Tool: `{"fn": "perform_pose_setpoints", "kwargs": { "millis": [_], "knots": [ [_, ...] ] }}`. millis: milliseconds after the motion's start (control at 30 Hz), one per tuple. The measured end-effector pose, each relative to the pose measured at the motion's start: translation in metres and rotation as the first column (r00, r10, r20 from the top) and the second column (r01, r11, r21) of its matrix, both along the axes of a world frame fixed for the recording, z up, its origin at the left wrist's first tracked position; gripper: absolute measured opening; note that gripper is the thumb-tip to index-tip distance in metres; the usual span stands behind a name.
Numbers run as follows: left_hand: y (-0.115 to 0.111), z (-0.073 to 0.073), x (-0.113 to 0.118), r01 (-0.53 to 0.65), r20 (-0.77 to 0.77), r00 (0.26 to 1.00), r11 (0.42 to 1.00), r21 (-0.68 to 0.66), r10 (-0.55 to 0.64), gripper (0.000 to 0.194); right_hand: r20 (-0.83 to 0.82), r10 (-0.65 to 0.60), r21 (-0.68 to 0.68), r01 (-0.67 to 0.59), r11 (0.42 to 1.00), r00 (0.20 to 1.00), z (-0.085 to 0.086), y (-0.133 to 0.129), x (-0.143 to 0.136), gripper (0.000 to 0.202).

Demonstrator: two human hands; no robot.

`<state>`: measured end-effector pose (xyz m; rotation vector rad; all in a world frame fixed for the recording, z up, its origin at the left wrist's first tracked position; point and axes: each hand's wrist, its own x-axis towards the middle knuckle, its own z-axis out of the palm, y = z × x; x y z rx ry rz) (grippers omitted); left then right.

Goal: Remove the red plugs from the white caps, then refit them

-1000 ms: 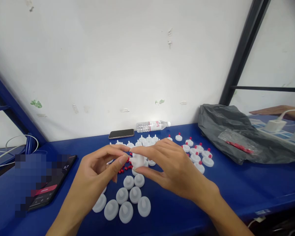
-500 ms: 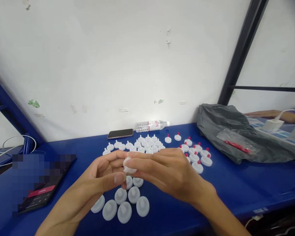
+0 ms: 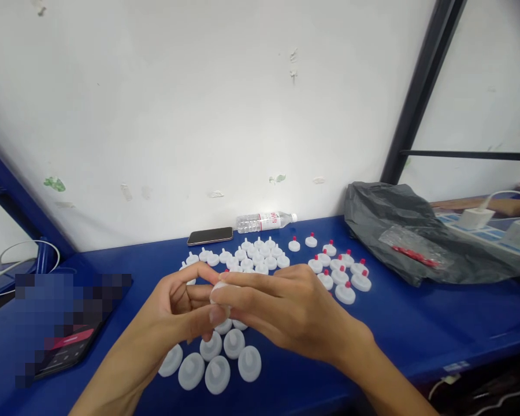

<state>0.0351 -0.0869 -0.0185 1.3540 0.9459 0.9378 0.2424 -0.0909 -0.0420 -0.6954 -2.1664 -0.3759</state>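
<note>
Both my hands meet above the blue table around a white plastic nozzle cap [image 3: 218,293], mostly covered by fingers. My left hand [image 3: 175,306] is closed on it, thumb below and fingers curled behind. From the other side, my right hand [image 3: 292,303] pinches the same cap with its fingers stretched across it. Below my hands lie several white nozzle caps [image 3: 218,374], spouts up. Behind them stands a cluster of similar white caps [image 3: 257,253]. Right of my right hand, several white caps with red tips [image 3: 345,293] stand on the table.
A phone [image 3: 210,236] and a clear plastic bottle [image 3: 266,222] lie by the wall. A dark grey plastic bag [image 3: 381,219] with a small bag of red tips [image 3: 416,255] sits at right, near a power strip [image 3: 509,237]. A tablet-like device [image 3: 75,346] lies at left.
My hands have drawn closer together, and the right fingers now cover more of the cap. The view has shifted slightly. Caps on the table look unmoved.
</note>
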Motion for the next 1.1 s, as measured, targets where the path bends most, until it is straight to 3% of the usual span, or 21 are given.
{"fn": "perform_pose_setpoints", "kwargs": {
  "millis": [133,467,633,800,967,1100],
  "knots": [
    [-0.001,0.002,0.003,-0.015,-0.019,1.0,1.0,0.012,0.015,0.049,-0.013,0.019,0.01,-0.018,1.0,1.0,0.0,-0.002,0.0,0.031],
    [0.004,-0.006,-0.005,0.079,-0.163,0.984,0.997,0.024,-0.074,0.047,-0.04,0.051,0.085,-0.048,0.995,0.998,-0.001,0.002,0.0,0.024],
    [0.006,-0.009,-0.005,0.063,-0.152,0.987,0.998,0.028,-0.058,0.051,-0.006,0.044,0.075,-0.043,0.996,0.999,-0.001,0.0,0.001,0.017],
    [0.007,-0.008,-0.003,0.066,-0.219,0.974,0.998,0.004,-0.063,0.042,-0.013,0.058,0.022,-0.057,0.998,0.998,0.0,0.0,0.0,0.016],
    [0.012,-0.013,-0.005,0.14,-0.229,0.966,0.987,0.077,-0.12,0.042,-0.012,0.045,-0.029,-0.046,0.999,0.999,0.001,0.001,0.002,0.019],
    [0.015,-0.014,-0.007,0.096,-0.401,0.915,0.988,0.124,-0.039,0.041,-0.067,-0.081,-0.11,0.073,0.991,0.995,0.011,0.006,0.025,0.014]
  ]
}}
